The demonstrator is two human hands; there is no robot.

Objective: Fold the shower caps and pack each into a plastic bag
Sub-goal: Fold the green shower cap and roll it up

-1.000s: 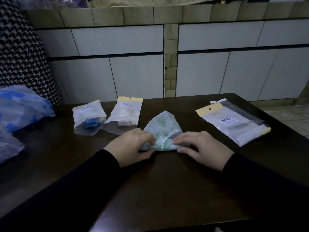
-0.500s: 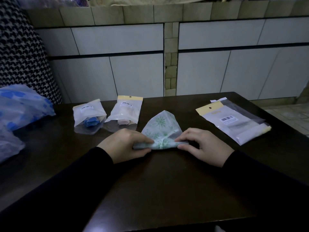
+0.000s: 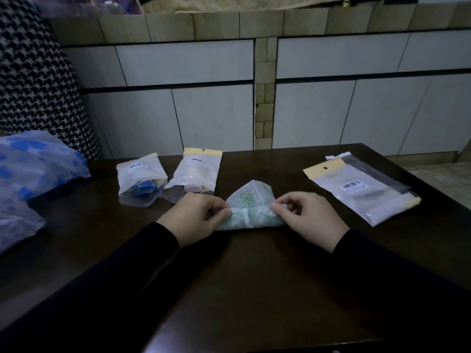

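I am pinching the thin, crinkly green-patterned shower cap (image 3: 251, 211), its near edge rolled into a band. My left hand (image 3: 197, 220) and right hand (image 3: 305, 220) are gripping opposite ends, fingers curled.

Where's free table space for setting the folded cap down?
Bare table in front of both hands, down to the near edge. A smaller gap lies between the cap and the empty bags. Crowded: the packed bags behind the left hand, and the blue caps far left.
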